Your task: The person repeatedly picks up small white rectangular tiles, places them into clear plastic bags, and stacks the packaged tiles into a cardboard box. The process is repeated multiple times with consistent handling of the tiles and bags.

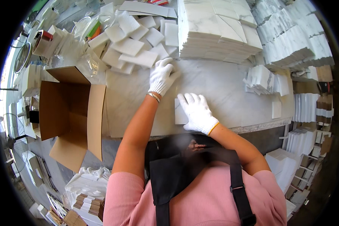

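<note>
My left hand [162,77], in a white knit glove, reaches to the near edge of a loose pile of thin white foam-like sheets [128,46]. Its fingertips meet the closest sheet [139,58], fingers bent and thumb held apart. Nearer to me, my right hand [197,113], gloved the same way, lies with fingers extended over a white tile [179,113] on the marble-look worktop [135,109]. The glove covers the tile's right part. Beyond my hands rises a big stack of white, grey-veined tiles [218,28].
At the left stands an open cardboard box [69,109], flaps spread. More veined tiles [290,41] are stacked far right, with a small leaning group [260,80] and a single piece [276,109] below. Crumpled clear plastic [88,66] lies behind the box. Flat cartons [88,205] sit lower left.
</note>
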Available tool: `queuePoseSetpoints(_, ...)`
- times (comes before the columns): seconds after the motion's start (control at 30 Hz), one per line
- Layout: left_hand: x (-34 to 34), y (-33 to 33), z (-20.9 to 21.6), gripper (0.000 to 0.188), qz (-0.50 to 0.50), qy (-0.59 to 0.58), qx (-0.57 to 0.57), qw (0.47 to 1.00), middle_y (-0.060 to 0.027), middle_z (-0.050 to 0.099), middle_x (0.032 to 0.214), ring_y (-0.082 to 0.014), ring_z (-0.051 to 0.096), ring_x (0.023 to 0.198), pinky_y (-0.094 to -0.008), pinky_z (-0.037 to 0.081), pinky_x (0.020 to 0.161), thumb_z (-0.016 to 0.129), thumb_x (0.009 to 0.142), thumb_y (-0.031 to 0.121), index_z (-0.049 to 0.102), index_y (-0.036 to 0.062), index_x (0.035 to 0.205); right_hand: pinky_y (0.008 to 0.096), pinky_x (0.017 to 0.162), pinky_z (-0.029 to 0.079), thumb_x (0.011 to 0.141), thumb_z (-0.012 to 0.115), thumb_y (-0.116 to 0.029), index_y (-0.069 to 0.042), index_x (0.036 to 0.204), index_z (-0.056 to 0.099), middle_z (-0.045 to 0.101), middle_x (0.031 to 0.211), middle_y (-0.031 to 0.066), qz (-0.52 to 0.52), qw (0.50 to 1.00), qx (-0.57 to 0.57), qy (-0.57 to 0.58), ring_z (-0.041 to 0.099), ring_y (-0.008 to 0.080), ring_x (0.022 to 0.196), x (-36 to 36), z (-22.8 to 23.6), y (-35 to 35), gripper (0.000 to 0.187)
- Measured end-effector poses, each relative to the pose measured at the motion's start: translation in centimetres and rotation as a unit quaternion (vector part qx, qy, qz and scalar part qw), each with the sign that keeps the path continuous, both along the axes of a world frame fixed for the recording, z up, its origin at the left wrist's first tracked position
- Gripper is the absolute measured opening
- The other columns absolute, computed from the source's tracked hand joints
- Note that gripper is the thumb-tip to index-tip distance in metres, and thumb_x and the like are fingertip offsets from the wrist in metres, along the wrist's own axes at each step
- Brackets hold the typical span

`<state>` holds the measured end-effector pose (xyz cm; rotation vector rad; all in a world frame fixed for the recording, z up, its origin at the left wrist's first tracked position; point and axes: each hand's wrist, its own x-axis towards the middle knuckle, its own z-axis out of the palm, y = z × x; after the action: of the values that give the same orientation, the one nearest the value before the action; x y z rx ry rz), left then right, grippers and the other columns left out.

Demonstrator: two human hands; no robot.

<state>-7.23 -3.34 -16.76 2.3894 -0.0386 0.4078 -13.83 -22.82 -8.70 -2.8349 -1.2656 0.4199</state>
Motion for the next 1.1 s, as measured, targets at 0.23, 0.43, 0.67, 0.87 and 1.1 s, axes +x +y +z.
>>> queuePoseSetpoints(0.23,0.3,0.1,-0.6,0.024,-0.002,-0.005,0.011,1.0,-0.0099,0.062,0.133,-0.0334,0.053,0.122,-0.0422,0.045,0.102,0.079,0.077,0.027,0.066,0.0068,0.077,0.048,0.109,0.035,0.06,0.079,-0.032,-0.001,0.144,0.043,0.05,0.129,0.0163,0.03,0.995,0.092,0.0,0.046,0.0328,0.126,0.0,-1.4,-1.8,0.097)
queuePoseSetpoints(0.43,0.3,0.2,-0.4,0.023,-0.006,0.007,0.013,1.0,-0.0098,0.062,0.133,-0.0336,0.053,0.122,-0.0426,0.045,0.101,0.078,0.077,0.028,0.067,0.0074,0.077,0.0428,0.099,0.04,0.056,0.079,-0.033,-0.001,0.141,0.047,0.053,0.125,0.0148,0.036,0.994,0.056,0.082,0.05,0.0321,0.117,1.4,0.2,-1.1,0.097)
queuePoseSetpoints(0.67,0.2,0.2,-0.5,0.024,-0.004,-0.006,0.008,1.0,-0.0093,0.063,0.132,-0.032,0.054,0.123,-0.0419,0.044,0.101,0.079,0.077,0.029,0.067,0.0079,0.077,0.042,0.096,0.04,0.055,0.079,-0.035,-0.002,0.141,0.047,0.053,0.123,0.0132,0.043,0.995,0.069,0.059,0.051,0.0307,0.115,1.2,-0.5,-1.5,0.097)
queuePoseSetpoints(0.87,0.2,0.1,-0.2,0.024,0.004,0.006,0.012,1.0,-0.0097,0.064,0.131,-0.0316,0.055,0.121,-0.0417,0.044,0.101,0.08,0.076,0.028,0.067,0.0083,0.076,0.0405,0.093,0.042,0.057,0.078,-0.034,-0.003,0.14,0.047,0.054,0.119,0.0118,0.055,0.995,0.083,0.027,0.053,0.0284,0.112,0.9,-0.6,-1.7,0.094)
queuePoseSetpoints(1.1,0.4,0.0,-0.1,0.024,0.004,-0.006,0.029,1.0,-0.0099,0.064,0.131,-0.0309,0.055,0.122,-0.0417,0.044,0.102,0.08,0.076,0.027,0.066,0.0075,0.077,0.0423,0.099,0.041,0.06,0.081,-0.042,-0.004,0.145,0.044,0.052,0.126,0.013,0.07,0.996,0.034,0.045,0.051,0.0294,0.12,1.3,-0.2,-1.8,0.1)
